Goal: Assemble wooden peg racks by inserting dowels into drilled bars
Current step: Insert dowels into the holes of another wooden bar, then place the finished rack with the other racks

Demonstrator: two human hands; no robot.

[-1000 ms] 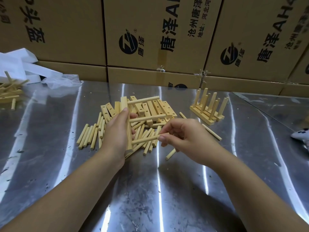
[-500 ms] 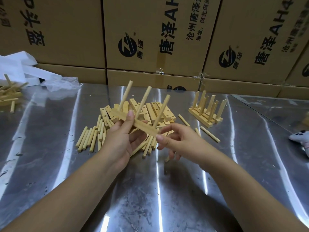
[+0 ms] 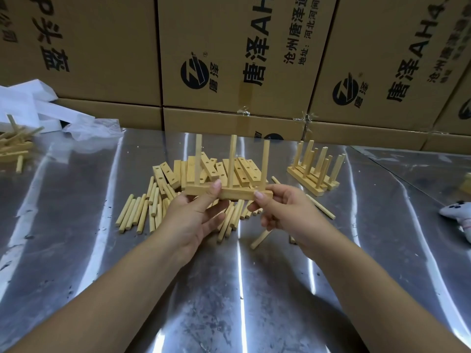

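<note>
Beyond both hands, stacked boxes (image 3: 229,59) line the far edge of the table (image 3: 76,238). The left hand (image 3: 196,220) grips the left half of a rack (image 3: 237,193), with the thumb on the near face and the fingers curled beneath. The right hand (image 3: 283,212) pinches the right end of the same rack, thumb on the near face. The rack is held level above the table, spanning both hands; its three pegs (image 3: 232,159) stand upright. Just beyond the hands, a pile of drilled bars (image 3: 247,171) lies on the table. Beyond and right of the right hand stand finished racks (image 3: 313,174). Left of the left hand and beneath both hands lie loose dowels (image 3: 135,215). A single dowel (image 3: 260,239) lies on the table near the right hand, on the person's side of it.
</note>
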